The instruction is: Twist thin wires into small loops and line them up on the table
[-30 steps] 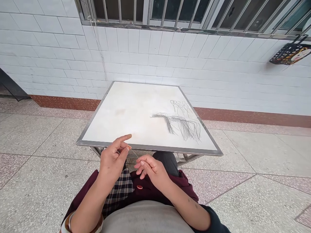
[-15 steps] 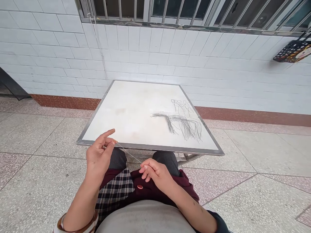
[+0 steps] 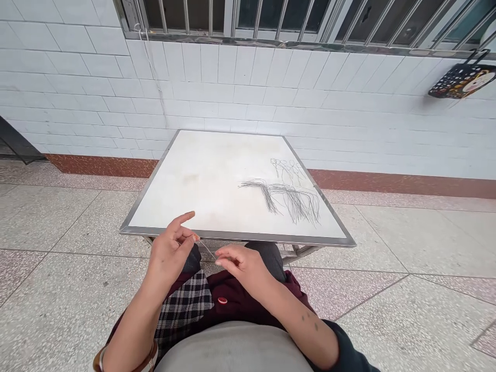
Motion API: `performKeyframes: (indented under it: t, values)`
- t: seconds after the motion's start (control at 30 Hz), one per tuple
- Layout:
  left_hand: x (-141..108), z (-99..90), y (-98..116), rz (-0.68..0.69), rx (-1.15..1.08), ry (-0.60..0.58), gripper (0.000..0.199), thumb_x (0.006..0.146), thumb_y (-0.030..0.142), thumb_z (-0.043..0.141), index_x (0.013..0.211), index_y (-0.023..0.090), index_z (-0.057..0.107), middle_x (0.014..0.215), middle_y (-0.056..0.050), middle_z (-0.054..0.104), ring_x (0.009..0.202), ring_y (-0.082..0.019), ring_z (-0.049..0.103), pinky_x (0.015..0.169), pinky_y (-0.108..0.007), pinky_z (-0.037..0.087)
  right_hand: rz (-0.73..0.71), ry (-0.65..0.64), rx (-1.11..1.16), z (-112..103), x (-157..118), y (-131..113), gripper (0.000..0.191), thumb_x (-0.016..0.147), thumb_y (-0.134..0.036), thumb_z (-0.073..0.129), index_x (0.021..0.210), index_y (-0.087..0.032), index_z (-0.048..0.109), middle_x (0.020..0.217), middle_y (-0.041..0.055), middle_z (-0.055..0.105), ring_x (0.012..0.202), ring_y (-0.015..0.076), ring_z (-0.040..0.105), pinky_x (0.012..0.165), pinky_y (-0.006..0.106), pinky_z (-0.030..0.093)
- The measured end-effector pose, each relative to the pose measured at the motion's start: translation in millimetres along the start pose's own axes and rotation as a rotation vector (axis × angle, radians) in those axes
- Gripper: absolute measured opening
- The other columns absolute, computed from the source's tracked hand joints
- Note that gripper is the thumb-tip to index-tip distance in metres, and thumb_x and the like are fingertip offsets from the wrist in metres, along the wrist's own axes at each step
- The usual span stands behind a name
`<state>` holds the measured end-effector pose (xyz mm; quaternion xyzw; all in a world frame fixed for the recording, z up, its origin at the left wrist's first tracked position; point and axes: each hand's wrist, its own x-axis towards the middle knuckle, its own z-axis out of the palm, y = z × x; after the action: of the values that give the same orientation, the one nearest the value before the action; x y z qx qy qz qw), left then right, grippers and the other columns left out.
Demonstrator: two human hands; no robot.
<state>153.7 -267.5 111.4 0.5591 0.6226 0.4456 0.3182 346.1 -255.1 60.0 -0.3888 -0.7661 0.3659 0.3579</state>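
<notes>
A thin wire-like strand runs between my two hands, just in front of the table's near edge. My left hand pinches its upper end between thumb and fingertips, with one finger stretched out. The strand's lower end is pinched by my right hand, palm turned down over my lap. On the white tabletop lies a spread bundle of thin dark strands at the right. Behind it are several looped strands, bent into rounded shapes.
The table's grey metal rim stands close before my knees. Beyond it rises a white tiled wall with a barred window. A patterned bag hangs at the right. Speckled tile floor lies around the table.
My left hand has moved right and slightly down, my right hand a little left and up. The gap between them is smaller, and less of the strand shows.
</notes>
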Motion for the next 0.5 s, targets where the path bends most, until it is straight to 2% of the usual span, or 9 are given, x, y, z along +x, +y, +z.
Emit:
performKeyframes:
  t: [0.13, 0.33, 0.5]
  values:
    - [-0.3, 2.8, -3.2, -0.005, 0.032, -0.03, 0.05, 0.081, 0.032, 0.054, 0.13, 0.023, 0.05, 0.08, -0.001, 0.07, 0.079, -0.018, 0.063, 0.078, -0.031, 0.044, 0.009, 0.014, -0.043, 10.8, -3.1, 2.1, 0.012, 0.087, -0.02, 0.056, 0.084, -0.021, 0.067, 0.079, -0.0002, 0.069, 0.074, 0.0135, 0.063, 0.07, 0.024, 0.047]
    - [3.3, -0.2, -11.5, -0.03, 0.142, -0.089, 0.051, 0.085, 0.041, 0.051, 0.134, 0.027, 0.047, 0.095, -0.004, 0.072, 0.087, -0.021, 0.066, 0.082, -0.035, 0.045, 0.17, 0.072, 0.018, 0.6, -10.0, 13.2, 0.014, 0.085, -0.022, 0.054, 0.077, -0.02, 0.065, 0.07, -0.0014, 0.064, 0.064, 0.0118, 0.057, 0.062, 0.022, 0.043]
    - [6.6, -8.5, -23.1, -0.056, -0.016, -0.028, 0.053, 0.086, 0.047, 0.047, 0.133, 0.022, 0.048, 0.098, -0.006, 0.071, 0.084, -0.019, 0.065, 0.08, -0.034, 0.049, 0.353, 0.146, 0.149, -6.5, -9.3, 22.9, 0.015, 0.084, -0.03, 0.054, 0.08, -0.02, 0.065, 0.07, -0.0012, 0.065, 0.051, 0.009, 0.049, 0.049, 0.02, 0.038]
